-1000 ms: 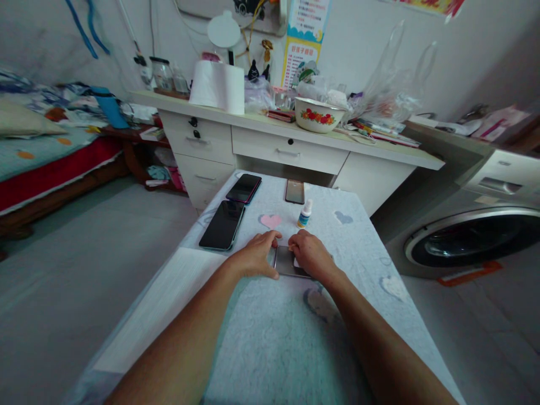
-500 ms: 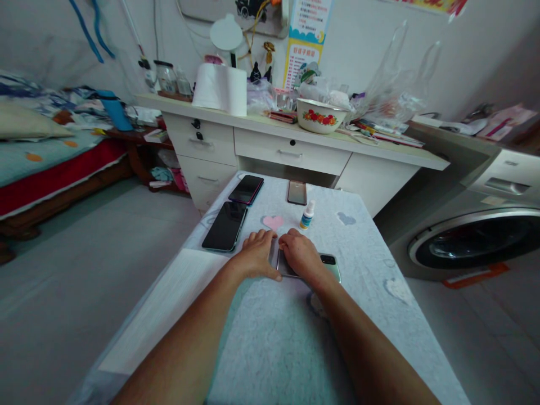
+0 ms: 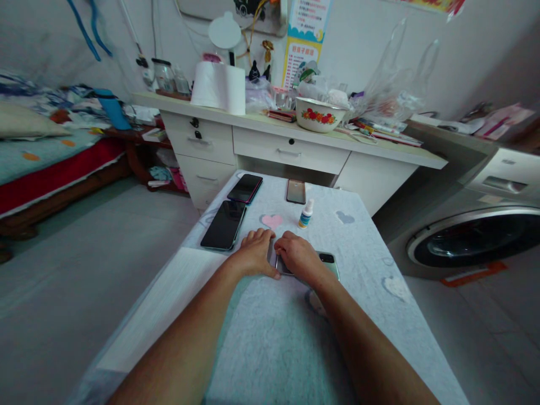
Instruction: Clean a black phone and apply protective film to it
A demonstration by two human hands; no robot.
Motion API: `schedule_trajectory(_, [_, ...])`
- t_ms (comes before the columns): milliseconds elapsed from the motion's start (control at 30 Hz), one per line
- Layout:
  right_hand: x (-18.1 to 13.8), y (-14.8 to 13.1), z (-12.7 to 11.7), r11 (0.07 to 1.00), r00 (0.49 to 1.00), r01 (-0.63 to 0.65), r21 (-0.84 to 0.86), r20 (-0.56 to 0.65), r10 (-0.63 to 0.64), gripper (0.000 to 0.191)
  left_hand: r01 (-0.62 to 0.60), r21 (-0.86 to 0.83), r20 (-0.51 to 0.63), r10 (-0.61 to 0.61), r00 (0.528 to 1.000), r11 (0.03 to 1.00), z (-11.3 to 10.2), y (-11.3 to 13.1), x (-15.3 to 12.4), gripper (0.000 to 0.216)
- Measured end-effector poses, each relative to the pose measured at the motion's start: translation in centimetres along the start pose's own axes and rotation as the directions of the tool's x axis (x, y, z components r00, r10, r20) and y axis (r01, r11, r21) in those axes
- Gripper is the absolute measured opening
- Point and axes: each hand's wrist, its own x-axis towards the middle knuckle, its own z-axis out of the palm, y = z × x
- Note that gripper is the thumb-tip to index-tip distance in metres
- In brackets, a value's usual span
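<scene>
A smartphone [image 3: 333, 266] with a pale green back and a black camera block lies back up on the cloth-covered table. My left hand [image 3: 255, 254] spans its left end, thumb at the near corner and fingers toward the far one. Over the phone's left half sits my right hand [image 3: 297, 253], fingers curled and pressed together; whatever they pinch is hidden. Just beyond stands a small white spray bottle [image 3: 306, 214] with a blue and yellow label. Two dark-screened phones, the nearer phone [image 3: 224, 225] and the farther phone [image 3: 245, 188], lie to the left.
A brownish phone or case [image 3: 296, 192] lies near the table's far end. White paper [image 3: 164, 304] covers the left edge. Behind stands a white desk [image 3: 270, 147] with a flowered bowl [image 3: 319, 115] and a paper roll [image 3: 219, 87]. A washing machine [image 3: 476, 202] stands at the right.
My right hand has shifted slightly left and toward the phone's far left corner. My left hand stays at the phone's left end. The view has drifted a little.
</scene>
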Motion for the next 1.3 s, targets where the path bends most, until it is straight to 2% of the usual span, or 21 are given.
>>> schedule_trajectory(300, [1.0, 0.2, 0.7, 0.989, 0.993, -0.108, -0.098, -0.053, 0.103, 0.028, 0.001, 0.038, 0.005, -0.001, 1.000, 0.999, 0.0, 0.0, 0.0, 0.087])
schedule_trajectory(867, [-0.4, 0.0, -0.2, 0.995, 0.995, 0.102, 0.023, 0.013, -0.102, 0.020, -0.019, 0.034, 0.006, 0.019, 1.000, 0.999, 0.0, -0.2, 0.0, 0.088])
schedule_trajectory(1167, [1.1, 0.3, 1.0, 0.992, 0.995, -0.075, -0.104, -0.074, 0.067, 0.024, 0.007, 0.098, 0.013, -0.009, 1.000, 0.995, -0.1, 0.0, 0.0, 0.088])
schedule_trajectory(1300, [1.3, 0.5, 1.1, 0.989, 0.991, -0.104, -0.106, -0.089, 0.095, 0.025, 0.014, 0.100, 0.026, -0.017, 1.000, 0.995, -0.2, 0.2, 0.0, 0.088])
